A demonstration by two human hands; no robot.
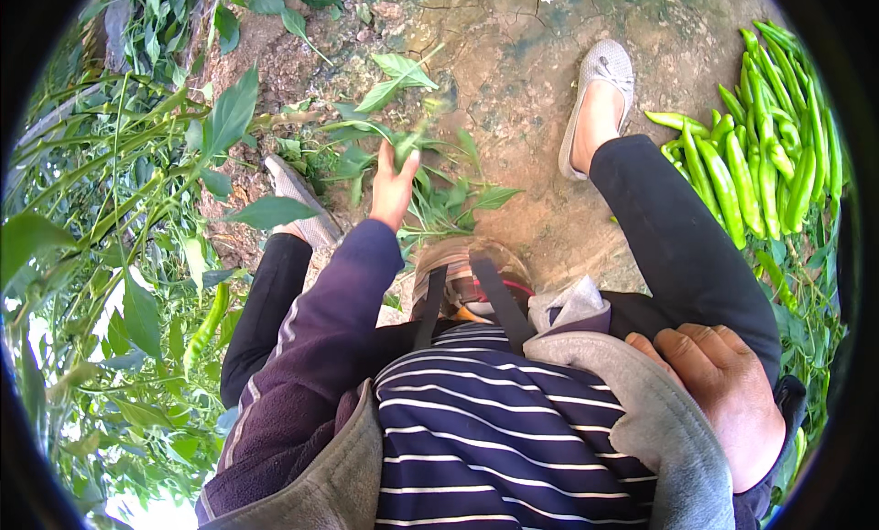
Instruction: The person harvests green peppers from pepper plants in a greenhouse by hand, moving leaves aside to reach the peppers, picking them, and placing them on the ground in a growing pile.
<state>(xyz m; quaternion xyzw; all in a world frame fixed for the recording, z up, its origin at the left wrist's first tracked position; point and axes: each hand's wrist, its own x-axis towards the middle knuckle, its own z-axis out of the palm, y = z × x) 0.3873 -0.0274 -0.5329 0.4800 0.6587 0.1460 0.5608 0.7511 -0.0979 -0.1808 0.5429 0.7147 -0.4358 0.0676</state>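
Observation:
My left hand [393,190] reaches forward over the soil, thumb and fingers pinched on a leafy green sprig [408,144], blurred at its tip. Around it lie plucked pepper leaves and shoots [450,204], with another loose sprig [395,80] just beyond. My right hand [714,386] rests against my right thigh, beside the grey jacket front [659,406]. Its fingers are curled down, the fingertips partly hidden, so whether it grips anything does not show. A heap of long green peppers [762,145] lies on the ground beyond my right knee.
Pepper plants [123,207] crowd the left side, one green pepper [207,327] hanging among the leaves. More foliage [807,317] stands at the right. Between my feet spreads cracked, bare soil [508,84]. A patterned bag-like thing with dark straps [474,262] sits before my waist.

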